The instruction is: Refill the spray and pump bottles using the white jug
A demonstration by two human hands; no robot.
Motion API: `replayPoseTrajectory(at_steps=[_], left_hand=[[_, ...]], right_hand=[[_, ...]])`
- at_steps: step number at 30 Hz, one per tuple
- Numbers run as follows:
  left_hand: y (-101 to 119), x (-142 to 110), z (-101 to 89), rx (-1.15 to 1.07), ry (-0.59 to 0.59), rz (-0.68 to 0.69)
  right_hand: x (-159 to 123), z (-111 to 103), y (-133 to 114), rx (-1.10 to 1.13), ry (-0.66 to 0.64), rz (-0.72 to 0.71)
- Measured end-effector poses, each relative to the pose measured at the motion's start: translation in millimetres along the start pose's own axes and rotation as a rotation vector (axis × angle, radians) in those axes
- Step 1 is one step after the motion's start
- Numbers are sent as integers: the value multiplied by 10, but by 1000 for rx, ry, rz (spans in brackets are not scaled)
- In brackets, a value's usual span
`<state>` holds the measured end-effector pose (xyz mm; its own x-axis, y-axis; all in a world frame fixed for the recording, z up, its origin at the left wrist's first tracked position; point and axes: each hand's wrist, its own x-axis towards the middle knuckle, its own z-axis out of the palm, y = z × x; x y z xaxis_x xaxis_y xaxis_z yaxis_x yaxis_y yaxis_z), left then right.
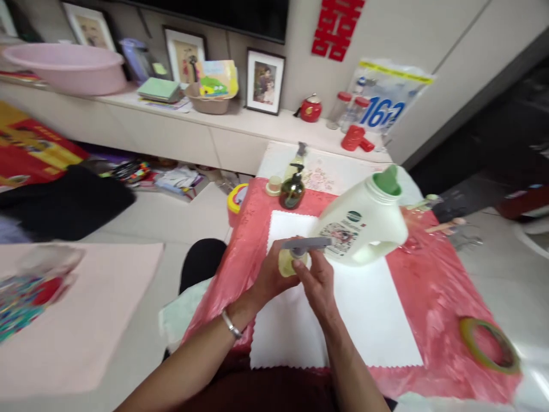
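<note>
Your left hand [272,268] is wrapped around a small pump bottle [286,264] with pale yellow contents, and your right hand [318,283] has its thumb and fingers closed about its neck and grey pump head [302,243]; so your 2 hands share 1 bottle, just left of the big white jug [364,223]. You seem to be at the step of working that pump head; whether it is loose or seated, I cannot tell. The next move would call for a firm left grip, keeping the bottle upright while your right hand handles the top. The jug is the main obstacle: it stands right beside your right hand, and the nozzle points its way. Beneath the jug lies a white sheet [380,315] over red plastic [433,292] on the counter [343,166]. Beyond the jug's left side, a dark green pump bottle [292,191] and a pale lid [273,186] stand clear; nearer you, to the jug's right, lies a tape roll [467,337].
</note>
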<state>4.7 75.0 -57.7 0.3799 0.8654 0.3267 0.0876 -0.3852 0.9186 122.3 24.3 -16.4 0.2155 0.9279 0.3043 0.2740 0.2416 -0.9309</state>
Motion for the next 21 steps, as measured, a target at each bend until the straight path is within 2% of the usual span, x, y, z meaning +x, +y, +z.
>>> replayPoseTrajectory(at_steps=[3,7,12,18,21], left_hand=[[-144,-84,27,53,33,7],[-359,-174,69,167,93,40],[-483,-207,82,280,-78,182],[-491,-190,67,366,-189,196],[-469,-183,54,425,-235,235]], right_hand=[[-5,-42,-48,5,-4,-26],[-99,-56,-54,5,134,-23],[-334,-274,-46,-22,304,19],[-640,-802,51,-195,445,108],[-716,-948,114,-285,500,167]])
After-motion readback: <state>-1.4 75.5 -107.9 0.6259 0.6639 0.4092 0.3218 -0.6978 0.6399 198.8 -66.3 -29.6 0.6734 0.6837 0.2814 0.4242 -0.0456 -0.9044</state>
